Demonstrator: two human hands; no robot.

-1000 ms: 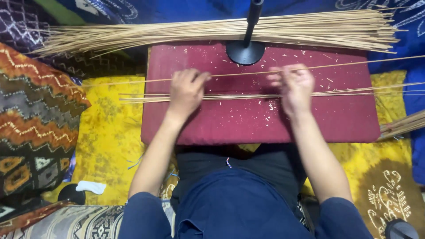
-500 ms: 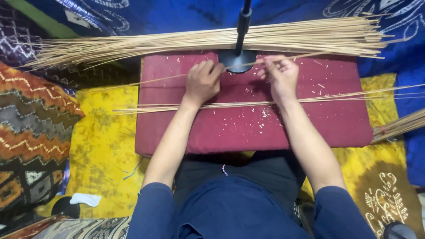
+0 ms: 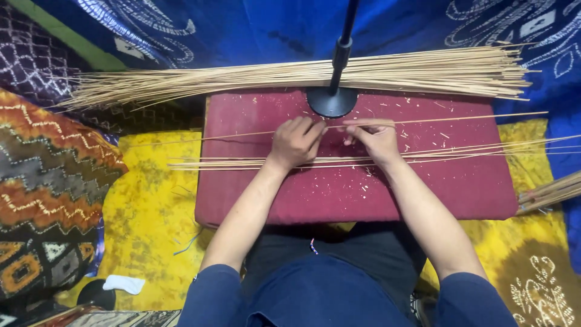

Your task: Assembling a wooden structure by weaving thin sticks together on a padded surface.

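Note:
My left hand [image 3: 295, 142] and my right hand [image 3: 374, 138] both pinch one long thin bamboo stick [image 3: 460, 118] that lies across the dark red cushion [image 3: 339, 194]. The two hands are close together near the cushion's middle, just in front of a black round stand base [image 3: 331, 101]. A small row of similar sticks [image 3: 230, 163] lies on the cushion under my wrists. A large bundle of sticks [image 3: 411, 71] lies beyond the cushion on blue cloth.
A black pole [image 3: 342, 48] rises from the stand base. Yellow patterned cloth [image 3: 145, 212] covers the floor on both sides. A zigzag-patterned cushion [image 3: 48, 181] sits at the left. More sticks [image 3: 551, 192] poke in at the right edge. Shavings dot the cushion.
Both hands moved away from the row of sticks toward the stand base, lifting a single stick between them, then drew back a little. The camera view shifted slightly.

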